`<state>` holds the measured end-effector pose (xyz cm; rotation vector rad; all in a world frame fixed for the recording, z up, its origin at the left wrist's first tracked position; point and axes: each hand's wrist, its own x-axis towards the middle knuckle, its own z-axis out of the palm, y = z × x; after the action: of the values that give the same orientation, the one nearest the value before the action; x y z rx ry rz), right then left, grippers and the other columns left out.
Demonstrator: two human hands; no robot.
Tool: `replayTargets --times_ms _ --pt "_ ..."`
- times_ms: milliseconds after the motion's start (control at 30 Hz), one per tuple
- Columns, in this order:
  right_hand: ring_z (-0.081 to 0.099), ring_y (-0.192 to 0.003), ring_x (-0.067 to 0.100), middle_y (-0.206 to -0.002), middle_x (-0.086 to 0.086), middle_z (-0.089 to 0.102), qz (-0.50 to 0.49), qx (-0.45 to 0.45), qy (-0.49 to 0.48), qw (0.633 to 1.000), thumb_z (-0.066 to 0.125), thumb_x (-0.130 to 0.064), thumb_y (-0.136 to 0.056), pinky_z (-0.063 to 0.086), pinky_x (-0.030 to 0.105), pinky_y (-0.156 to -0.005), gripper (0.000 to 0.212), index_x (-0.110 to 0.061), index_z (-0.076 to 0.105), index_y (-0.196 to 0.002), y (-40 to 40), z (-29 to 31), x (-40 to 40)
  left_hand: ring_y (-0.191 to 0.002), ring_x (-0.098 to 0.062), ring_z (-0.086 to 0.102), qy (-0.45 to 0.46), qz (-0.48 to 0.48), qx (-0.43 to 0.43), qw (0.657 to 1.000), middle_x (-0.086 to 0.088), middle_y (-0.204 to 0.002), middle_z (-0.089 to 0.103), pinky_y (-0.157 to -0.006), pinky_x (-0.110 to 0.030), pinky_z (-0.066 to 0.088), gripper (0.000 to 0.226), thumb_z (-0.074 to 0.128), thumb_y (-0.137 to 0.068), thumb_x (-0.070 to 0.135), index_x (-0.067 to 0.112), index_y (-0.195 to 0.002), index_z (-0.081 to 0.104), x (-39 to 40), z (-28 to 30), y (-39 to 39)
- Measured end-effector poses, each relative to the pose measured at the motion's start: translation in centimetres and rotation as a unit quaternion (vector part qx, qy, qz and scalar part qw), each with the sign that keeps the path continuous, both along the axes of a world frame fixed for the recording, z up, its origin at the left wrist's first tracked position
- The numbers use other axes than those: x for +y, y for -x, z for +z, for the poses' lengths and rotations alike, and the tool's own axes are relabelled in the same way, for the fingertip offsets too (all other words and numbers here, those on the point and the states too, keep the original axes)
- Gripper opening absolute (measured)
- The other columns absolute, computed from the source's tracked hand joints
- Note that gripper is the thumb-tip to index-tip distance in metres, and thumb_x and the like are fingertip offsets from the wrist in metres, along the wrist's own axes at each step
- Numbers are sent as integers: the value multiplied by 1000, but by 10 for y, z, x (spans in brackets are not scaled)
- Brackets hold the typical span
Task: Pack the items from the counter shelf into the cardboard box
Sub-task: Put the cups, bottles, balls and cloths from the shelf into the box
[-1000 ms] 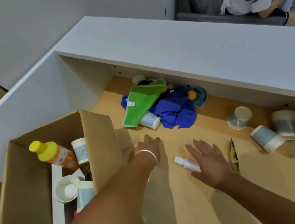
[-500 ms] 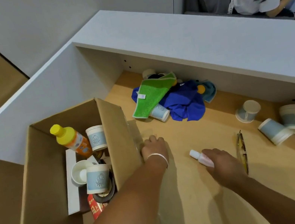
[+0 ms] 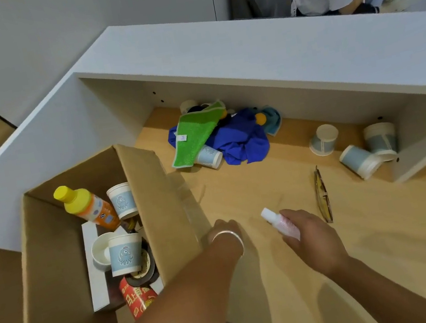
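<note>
The right hand (image 3: 308, 232) is clamped around a small white spray bottle (image 3: 279, 223), held just above the desk (image 3: 389, 230). The left hand (image 3: 223, 233), fingers curled, rests against the cardboard box (image 3: 156, 199) wall; its grip cannot be told. Paper cups (image 3: 359, 161) lie at 2 o'clock.

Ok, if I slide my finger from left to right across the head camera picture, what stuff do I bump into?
Yellow-capped bottle → cardboard box wall → left hand → small white bottle in the right hand → glasses → tipped paper cup at the far right.
</note>
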<state>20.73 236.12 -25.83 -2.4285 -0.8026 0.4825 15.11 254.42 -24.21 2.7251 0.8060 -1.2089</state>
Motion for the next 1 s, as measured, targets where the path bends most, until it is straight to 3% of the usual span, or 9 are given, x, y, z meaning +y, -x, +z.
replayTargets --times_ms 67,167,300,400,567,767,900,1000 --pt "56 -101 17 -114 -7 61 8 -18 -20 1000 67 -24 -83 49 35 -79 48 -28 53 -128 -6 10 8 -127 -30 46 11 -27 -47 998 -13 -139 44 -98 -41 41 51 51 -91 18 9 -139 35 0 19 -10" --pt "57 -96 16 -109 -8 61 30 -41 -49 998 66 -27 -83 48 35 -76 42 -31 55 -123 -17 35 33 -112 -30 57 13 -40 -198 979 -10 -124 56 -80 -36 42 42 54 -89 20 13 -128 39 8 71 -17" --pt "57 -97 17 -113 -8 62 64 -81 -80 991 70 -26 -78 46 34 -75 49 -30 54 -124 -20 73 80 -92 -29 60 -10 -34 -395 918 -4 -105 60 -63 -33 36 34 59 -84 36 20 -110 45 44 140 37" --pt "58 -98 18 -115 -8 62 82 -98 -123 984 73 -26 -77 41 30 -73 55 -26 52 -128 -6 99 123 -83 -20 57 -25 32 -490 871 7 -95 61 -59 -32 39 33 60 -79 48 31 -102 45 73 172 115" --pt "59 -87 17 -95 -11 61 150 -87 -185 967 72 -29 -76 49 36 -69 46 -30 53 -119 47 138 190 -88 -15 56 -56 130 -481 865 11 -93 61 -67 -35 45 33 60 -78 51 34 -103 48 103 172 226" --pt "60 -89 20 -103 -5 64 245 -135 -152 948 68 -31 -78 51 41 -68 41 -31 53 -115 104 149 243 -97 -15 56 -61 152 -448 879 13 -106 60 -70 -31 41 40 61 -78 52 35 -112 48 118 149 282" --pt "59 -98 20 -115 -3 62 237 -199 -105 945 65 -34 -81 46 34 -68 47 -26 51 -125 116 142 259 -104 -12 53 -43 148 -455 877 13 -112 60 -79 -29 42 41 59 -80 50 38 -117 46 121 139 297" --pt "59 -97 20 -114 -1 61 215 -198 -89 952 63 -29 -82 45 33 -68 43 -24 53 -123 119 138 263 -111 -8 49 -23 140 -465 874 14 -120 57 -92 -27 38 47 59 -83 50 37 -125 44 124 131 303"
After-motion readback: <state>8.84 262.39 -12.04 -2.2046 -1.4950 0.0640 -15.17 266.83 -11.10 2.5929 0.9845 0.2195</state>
